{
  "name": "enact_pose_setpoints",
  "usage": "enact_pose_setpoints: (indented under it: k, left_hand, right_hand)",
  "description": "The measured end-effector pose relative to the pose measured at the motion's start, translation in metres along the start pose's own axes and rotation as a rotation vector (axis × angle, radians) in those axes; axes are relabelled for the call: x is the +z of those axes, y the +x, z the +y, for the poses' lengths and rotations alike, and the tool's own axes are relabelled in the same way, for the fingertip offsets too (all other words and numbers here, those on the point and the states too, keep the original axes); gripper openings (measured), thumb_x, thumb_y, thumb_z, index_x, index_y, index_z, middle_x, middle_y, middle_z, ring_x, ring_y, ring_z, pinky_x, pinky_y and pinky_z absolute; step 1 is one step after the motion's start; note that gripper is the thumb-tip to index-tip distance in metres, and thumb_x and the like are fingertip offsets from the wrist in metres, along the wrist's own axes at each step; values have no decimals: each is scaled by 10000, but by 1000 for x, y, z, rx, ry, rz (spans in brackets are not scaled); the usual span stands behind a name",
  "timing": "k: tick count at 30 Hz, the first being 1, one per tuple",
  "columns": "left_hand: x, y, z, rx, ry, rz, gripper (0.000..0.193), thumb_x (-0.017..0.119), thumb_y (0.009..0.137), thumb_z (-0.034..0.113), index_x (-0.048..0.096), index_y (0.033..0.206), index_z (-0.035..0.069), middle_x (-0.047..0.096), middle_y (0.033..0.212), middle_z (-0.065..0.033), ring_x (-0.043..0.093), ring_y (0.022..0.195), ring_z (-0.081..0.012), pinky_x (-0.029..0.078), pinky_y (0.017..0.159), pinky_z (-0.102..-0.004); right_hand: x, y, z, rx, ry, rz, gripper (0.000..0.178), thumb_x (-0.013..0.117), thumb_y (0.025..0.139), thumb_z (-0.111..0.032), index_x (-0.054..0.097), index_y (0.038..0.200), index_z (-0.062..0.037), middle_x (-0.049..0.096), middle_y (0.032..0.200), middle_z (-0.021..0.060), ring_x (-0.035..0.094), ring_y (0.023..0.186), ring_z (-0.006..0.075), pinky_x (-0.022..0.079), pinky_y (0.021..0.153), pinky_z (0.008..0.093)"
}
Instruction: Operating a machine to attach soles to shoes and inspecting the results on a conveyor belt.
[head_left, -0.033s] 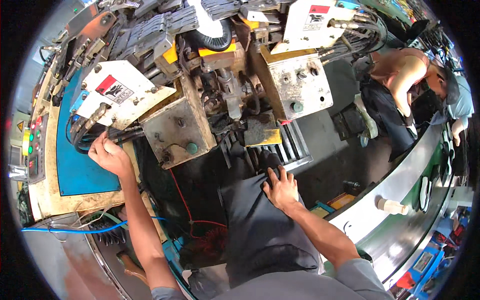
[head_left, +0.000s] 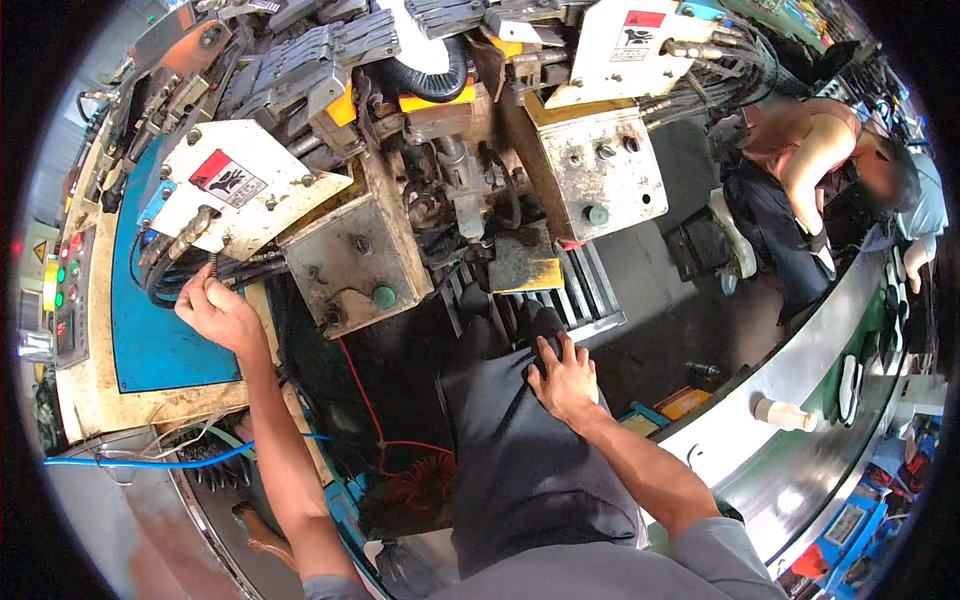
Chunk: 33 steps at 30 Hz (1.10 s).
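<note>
My left hand (head_left: 222, 315) is closed, its fingertips pinching the lower end of a thin, dark coiled spring (head_left: 214, 264). That coil hangs beneath a white metal plate (head_left: 225, 185) with a red warning label, beside several black hoses (head_left: 160, 275). Lying on my dark trouser leg (head_left: 530, 450) near the knee, my right hand (head_left: 566, 382) has its fingers spread and holds nothing. Ahead of me stands a worn machine with two grimy box housings (head_left: 355, 275), a metal centre piece (head_left: 462, 190) and a black brush-like ring (head_left: 425, 80).
Buttons line a control panel (head_left: 72, 295) at far left, by a blue mat (head_left: 165, 350). A blue cable (head_left: 180, 462) crosses at lower left. On the right, a conveyor (head_left: 800, 470) carries shoe parts and a pale cone (head_left: 783, 413). Another person (head_left: 800, 150) bends at upper right.
</note>
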<state>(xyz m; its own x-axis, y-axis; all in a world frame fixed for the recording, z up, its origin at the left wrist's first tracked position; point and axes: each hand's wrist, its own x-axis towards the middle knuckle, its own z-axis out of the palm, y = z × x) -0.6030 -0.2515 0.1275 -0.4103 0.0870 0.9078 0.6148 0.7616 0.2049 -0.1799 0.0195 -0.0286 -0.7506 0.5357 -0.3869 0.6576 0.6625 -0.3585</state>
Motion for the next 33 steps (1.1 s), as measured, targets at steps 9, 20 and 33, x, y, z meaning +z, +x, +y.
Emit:
enact_pose_setpoints:
  k: [9, 20, 33]
  left_hand:
    - [0, -3, 0, -86, -13, 4, 278, 578, 1018, 36, 803, 1181, 22, 593, 1227, -175, 633, 1043, -313, 554, 868, -420]
    - [1, -3, -3, -10, 75, 26, 267, 577, 994, 25, 798, 1139, -14, 620, 1255, -225, 645, 1142, -368, 566, 927, -464]
    - [2, -4, -3, -29, 21, 11, 240, 593, 987, 30, 795, 1108, -20, 610, 1260, -236, 659, 1130, -379, 571, 930, -474]
  right_hand:
    - [-2, 4, 0, -23, -41, 39, 652, 638, 1042, -461, 547, 1621, -173, 446, 1655, 233, 540, 1362, 472, 484, 1143, 604]
    - [-2, 5, 2, -21, -18, 53, 640, 663, 1030, -459, 566, 1599, -182, 465, 1639, 232, 549, 1356, 475, 491, 1135, 609]
    - [3, 6, 5, 16, -29, 39, 647, 651, 1034, -484, 563, 1606, -194, 463, 1630, 204, 539, 1354, 468, 490, 1128, 613]
